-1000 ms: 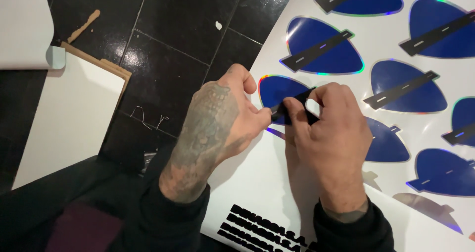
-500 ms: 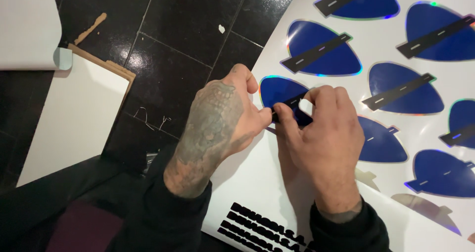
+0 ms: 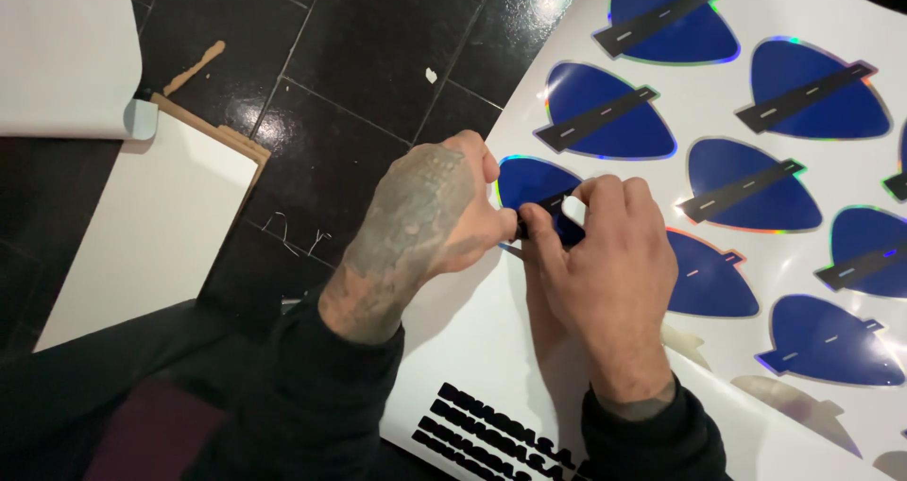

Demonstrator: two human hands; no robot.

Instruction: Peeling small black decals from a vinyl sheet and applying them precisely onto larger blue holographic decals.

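Blue heart-shaped sticker [image 3: 534,183], black strip, partly lifted

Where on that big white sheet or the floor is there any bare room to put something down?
Bare patches: the white sheet between the two wrists, above the black lettering; the dark tiled floor between the sheet's edge and the white board. Crowded: the sheet's right side, packed with blue stickers, and where the left hand and right hand meet.

blue heart-shaped stickers [image 3: 605,112] with black bands on a white sheet [image 3: 491,349].

Dim, overhead-lit view: glare spots on glossy black floor tiles [image 3: 378,56], sharp focus, soft shadows.
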